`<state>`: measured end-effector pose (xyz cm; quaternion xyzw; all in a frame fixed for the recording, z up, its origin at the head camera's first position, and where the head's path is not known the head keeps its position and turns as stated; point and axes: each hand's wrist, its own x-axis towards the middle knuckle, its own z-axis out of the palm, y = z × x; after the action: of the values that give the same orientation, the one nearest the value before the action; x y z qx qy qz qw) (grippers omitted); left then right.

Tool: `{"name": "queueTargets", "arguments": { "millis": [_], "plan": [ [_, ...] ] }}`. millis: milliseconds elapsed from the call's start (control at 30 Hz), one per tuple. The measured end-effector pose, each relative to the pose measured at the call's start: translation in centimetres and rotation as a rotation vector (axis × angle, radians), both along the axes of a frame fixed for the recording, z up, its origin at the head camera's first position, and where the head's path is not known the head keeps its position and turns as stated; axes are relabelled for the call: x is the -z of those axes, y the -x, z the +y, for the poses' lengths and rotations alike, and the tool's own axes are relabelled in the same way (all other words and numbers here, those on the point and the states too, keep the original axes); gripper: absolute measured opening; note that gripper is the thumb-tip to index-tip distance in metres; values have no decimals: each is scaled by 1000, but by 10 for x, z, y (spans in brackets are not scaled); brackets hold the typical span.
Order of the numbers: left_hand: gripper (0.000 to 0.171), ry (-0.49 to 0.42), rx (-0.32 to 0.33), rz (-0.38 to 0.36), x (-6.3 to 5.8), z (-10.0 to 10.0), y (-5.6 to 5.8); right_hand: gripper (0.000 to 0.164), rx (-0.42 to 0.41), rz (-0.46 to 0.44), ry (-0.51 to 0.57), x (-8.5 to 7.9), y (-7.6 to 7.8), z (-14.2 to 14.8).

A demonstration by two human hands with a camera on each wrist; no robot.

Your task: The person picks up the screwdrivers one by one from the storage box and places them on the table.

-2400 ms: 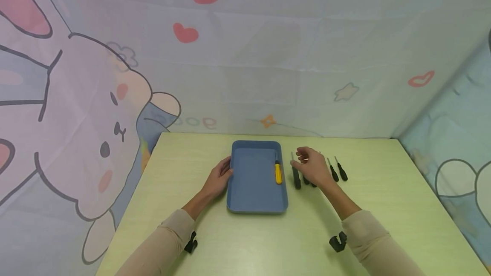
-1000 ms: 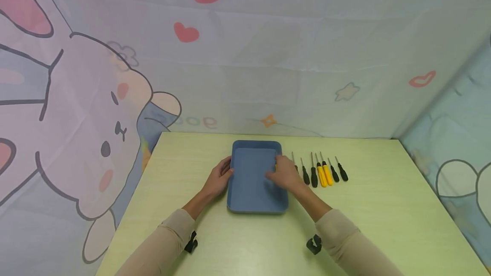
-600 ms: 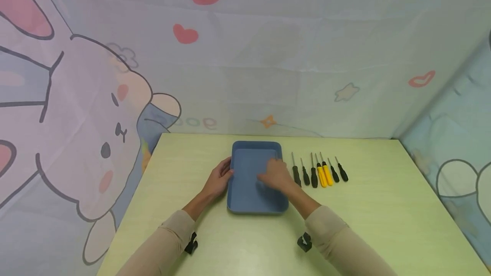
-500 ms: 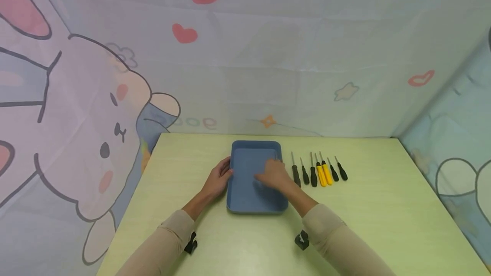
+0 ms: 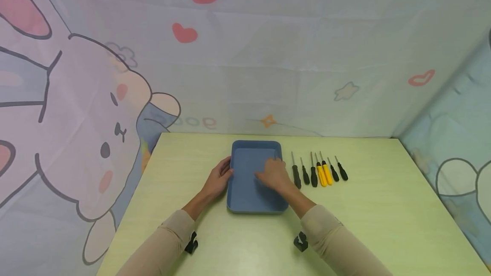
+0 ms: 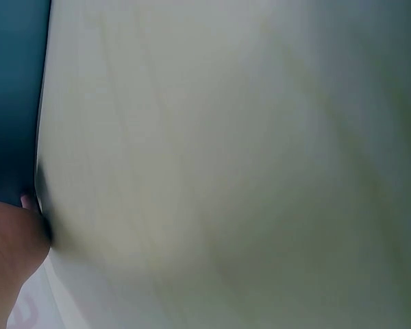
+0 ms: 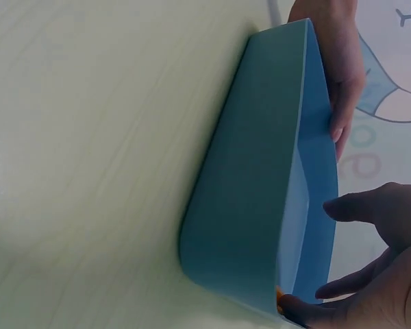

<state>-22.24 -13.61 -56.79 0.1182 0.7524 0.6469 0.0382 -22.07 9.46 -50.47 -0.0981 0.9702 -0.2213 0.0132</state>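
Note:
A blue rectangular tray (image 5: 249, 201) lies on the table. My left hand (image 5: 218, 179) grips its left side, the thumb at the rim and the other fingers along the outer wall. Inside the tray, toward its right wall, is my right hand (image 5: 275, 173). The right wrist view shows that thumb (image 7: 356, 207) stretched out, apart from the other fingers, which reach down to a corner. At those fingertips a sliver of a yellow screwdriver (image 7: 279, 295) shows; the right hand hides most of it. In the head view only its shaft (image 5: 275, 156) shows.
Right of the tray several screwdrivers lie in a row, among them a black one (image 5: 296, 176) nearest the tray and a yellow one (image 5: 327, 174). The pale table (image 5: 245, 246) ends at a printed cloth backdrop (image 5: 261, 76) behind.
My right hand has moved left from above the row of screwdrivers into the tray, where it now covers the yellow screwdriver's handle. Over the last half second it has barely moved. My left hand stays put.

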Motion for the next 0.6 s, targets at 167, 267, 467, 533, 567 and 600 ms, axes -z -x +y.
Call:
{"name": "queueTargets", "arguments": {
  "millis": [167, 267, 467, 533, 567, 600],
  "plan": [
    [56, -6, -3, -2, -2, 0, -1, 42, 75, -30, -2, -3, -3, -3],
    [56, -13, 0, 2, -2, 0, -1, 38, 100, -29, -6, -2, -2, -3],
    [56, -17, 6, 4, -2, 0, -2, 19, 77, 49, -48, 1, -2, 1],
    [56, -17, 6, 2, -1, 0, -2, 16, 54, 86, -65, 2, -3, 3],
    [56, -17, 6, 0, -1, -1, -2, 15, 45, 100, -71, 3, -3, 3],
    [56, -15, 4, -3, -1, -1, -2, 14, 37, 115, -75, 4, -4, 4]
  ]
}}
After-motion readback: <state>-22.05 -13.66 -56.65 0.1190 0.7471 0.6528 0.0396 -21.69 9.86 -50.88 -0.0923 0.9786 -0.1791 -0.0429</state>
